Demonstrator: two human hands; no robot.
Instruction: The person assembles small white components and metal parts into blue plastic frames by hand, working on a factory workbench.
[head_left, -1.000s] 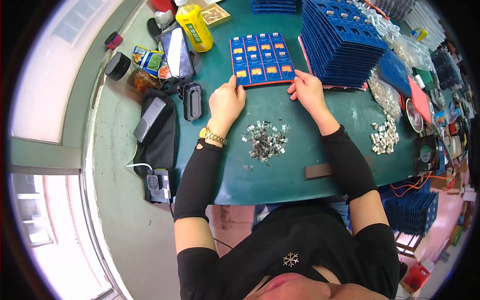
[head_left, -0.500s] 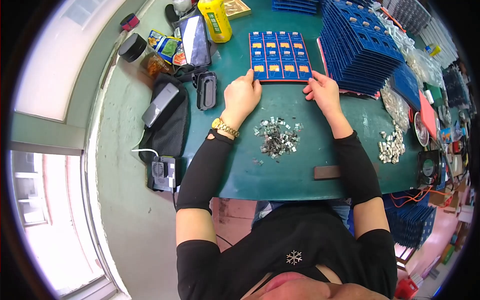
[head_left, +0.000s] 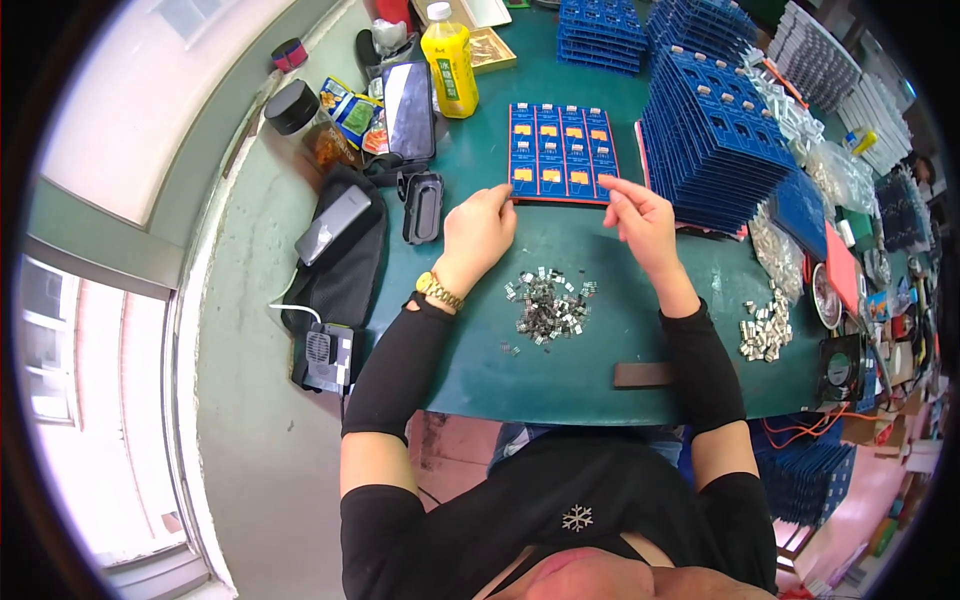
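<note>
A blue circuit board panel, divided by red lines and dotted with orange-yellow patches, lies flat on the green table. My left hand, a gold watch at its wrist, is closed at the panel's near left corner, with the fingertips partly hidden. Over the near right corner reaches the index finger of my right hand; its fingers are apart and nothing shows between them. Between my forearms is a loose pile of small dark and silvery parts. Small metal connectors stand along the panel's far edge and across its middle.
Tall stacks of blue panels rise to the right. Nearer are a heap of pale connectors and a brown bar. On the left are a yellow bottle, a phone, an open black case and a lidded jar.
The whole view has shifted, so the table sits lower. My right index finger has moved from beside the panel's near right corner to over it. My left hand stays at its corner.
</note>
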